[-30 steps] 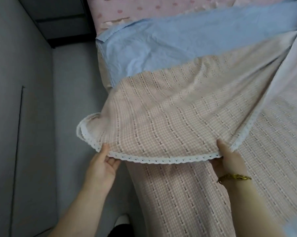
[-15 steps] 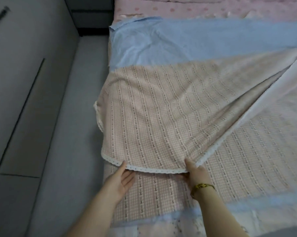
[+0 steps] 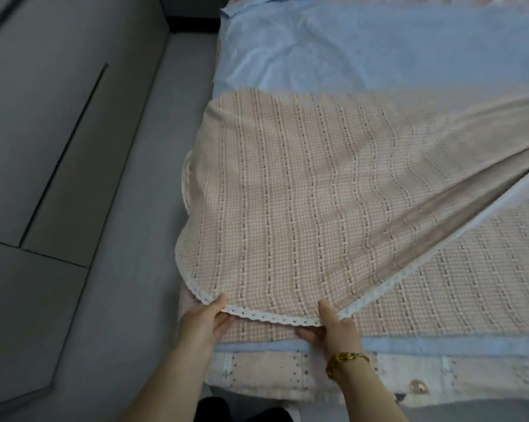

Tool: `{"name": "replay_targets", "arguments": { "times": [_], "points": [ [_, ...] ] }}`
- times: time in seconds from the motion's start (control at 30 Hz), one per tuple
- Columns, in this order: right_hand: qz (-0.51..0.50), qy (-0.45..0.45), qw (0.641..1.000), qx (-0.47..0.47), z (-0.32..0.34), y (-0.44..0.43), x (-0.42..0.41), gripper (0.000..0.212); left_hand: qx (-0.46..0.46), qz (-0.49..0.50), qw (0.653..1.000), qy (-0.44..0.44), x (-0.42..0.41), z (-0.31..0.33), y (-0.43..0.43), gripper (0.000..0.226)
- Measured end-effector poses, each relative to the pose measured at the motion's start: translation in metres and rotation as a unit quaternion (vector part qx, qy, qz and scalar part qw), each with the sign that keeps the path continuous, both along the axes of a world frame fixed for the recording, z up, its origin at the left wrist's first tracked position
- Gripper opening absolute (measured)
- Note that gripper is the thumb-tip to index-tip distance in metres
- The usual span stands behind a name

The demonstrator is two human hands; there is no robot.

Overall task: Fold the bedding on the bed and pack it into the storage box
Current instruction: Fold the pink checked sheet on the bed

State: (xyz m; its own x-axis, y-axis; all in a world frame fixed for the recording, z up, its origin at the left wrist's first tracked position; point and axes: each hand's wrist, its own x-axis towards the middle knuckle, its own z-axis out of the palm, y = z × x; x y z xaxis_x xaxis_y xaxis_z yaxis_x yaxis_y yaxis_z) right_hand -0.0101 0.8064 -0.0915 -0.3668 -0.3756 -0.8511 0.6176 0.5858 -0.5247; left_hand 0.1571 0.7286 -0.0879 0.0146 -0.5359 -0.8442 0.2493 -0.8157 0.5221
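View: I'm looking down from the head camera at the near left corner of the bed (image 3: 186,301).
Checked blanket: the pink checked blanket (image 3: 287,193), with rows of small stitched crosses, covers the middle of the bed. Its near left part is raised off a lower layer of the same cloth. A diagonal edge runs from the hands up toward the bed's right edge, and the lower layer lies flat by the near right edge.
Lace trim: the white lace trim (image 3: 275,318) borders the raised edge. It curves round the bed's left edge and climbs the diagonal.
Left hand: my left hand (image 3: 203,325) is at the near left corner, thumb on top of the trim and fingers (image 3: 223,320) curled beneath, pinching the blanket's edge.
Right hand: my right hand (image 3: 336,328) is on the same edge, just to the right, thumb on top and fingers (image 3: 308,333) tucked under, also pinching the edge.
Between hands: they are near each other, with a short stretch of trim sagging slightly between them.
Blue sheet: the blue sheet (image 3: 348,47) lies under the blanket. It shows as a wide rumpled band toward the far edge and a thin strip along the near edge.
Star-print quilt: the pale star-print quilt (image 3: 269,373) is the lowest layer I can see at the near edge.
Bracelet: a gold bracelet (image 3: 347,359) is on the right wrist.
Floor: the grey floor (image 3: 129,239) runs along the bed's left edge.
Wall panels: grey wall panels (image 3: 28,117) with dark seams stand beyond the floor.
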Motion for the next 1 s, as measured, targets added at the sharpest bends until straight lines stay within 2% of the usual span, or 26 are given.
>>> {"name": "replay_targets", "arguments": {
  "times": [0.1, 0.17, 0.27, 0.33, 0.4, 0.57, 0.6, 0.67, 0.73, 0.8, 0.83, 0.87, 0.97, 1.0],
  "points": [
    [0.069, 0.060, 0.996, 0.024, -0.011, -0.008, -0.015, 0.031, 0.010, 0.028, 1.000, 0.010, -0.006, -0.002, -0.011, 0.039],
    [0.082, 0.092, 0.992, 0.022, -0.014, -0.012, -0.019, 0.029, -0.016, 0.054, 0.998, -0.004, -0.009, -0.002, -0.018, 0.041],
    [0.055, 0.125, 0.991, -0.003, -0.013, -0.008, -0.012, 0.028, -0.051, 0.061, 0.996, -0.036, -0.002, 0.007, -0.019, 0.027],
    [0.004, 0.125, 0.992, -0.034, -0.012, -0.002, -0.001, 0.029, -0.068, 0.055, 0.995, -0.050, 0.011, 0.008, -0.014, 0.025],
    [0.006, 0.119, 0.992, -0.029, -0.013, 0.005, 0.015, 0.027, -0.069, 0.057, 0.994, -0.064, 0.023, 0.005, -0.008, 0.029],
    [0.031, 0.047, 0.998, -0.005, -0.019, 0.006, 0.027, 0.026, 0.004, 0.050, 0.996, -0.079, 0.022, -0.001, -0.011, 0.037],
    [0.041, 0.049, 0.998, 0.000, -0.015, 0.003, 0.023, 0.028, 0.011, 0.042, 0.995, -0.085, 0.020, 0.000, -0.013, 0.031],
    [0.045, 0.062, 0.997, -0.008, -0.010, 0.000, 0.011, 0.026, -0.010, 0.007, 0.986, -0.167, 0.023, -0.002, -0.018, 0.005],
    [0.025, 0.075, 0.997, -0.003, -0.002, 0.001, -0.003, 0.019, -0.059, -0.034, 0.952, -0.297, 0.028, -0.003, -0.014, 0.021],
    [-0.008, 0.096, 0.995, 0.011, 0.005, 0.001, -0.022, 0.018, -0.112, -0.071, 0.912, -0.388, 0.025, 0.002, 0.000, 0.015],
    [-0.021, 0.102, 0.994, 0.019, 0.007, 0.000, -0.032, 0.021, -0.135, -0.109, 0.892, -0.418, 0.019, 0.006, 0.006, 0.028],
    [-0.033, 0.107, 0.993, 0.025, 0.009, -0.002, -0.044, 0.022, -0.181, -0.171, 0.864, -0.437, 0.010, 0.006, 0.012, 0.035],
    [-0.047, 0.127, 0.990, 0.032, 0.010, -0.010, -0.092, 0.020, -0.347, -0.375, 0.778, -0.367, -0.047, 0.009, 0.034, 0.029],
    [-0.044, 0.128, 0.990, 0.034, 0.011, -0.013, -0.108, 0.017, -0.415, -0.435, 0.714, -0.359, -0.070, 0.011, 0.038, 0.025]
  ]
}}
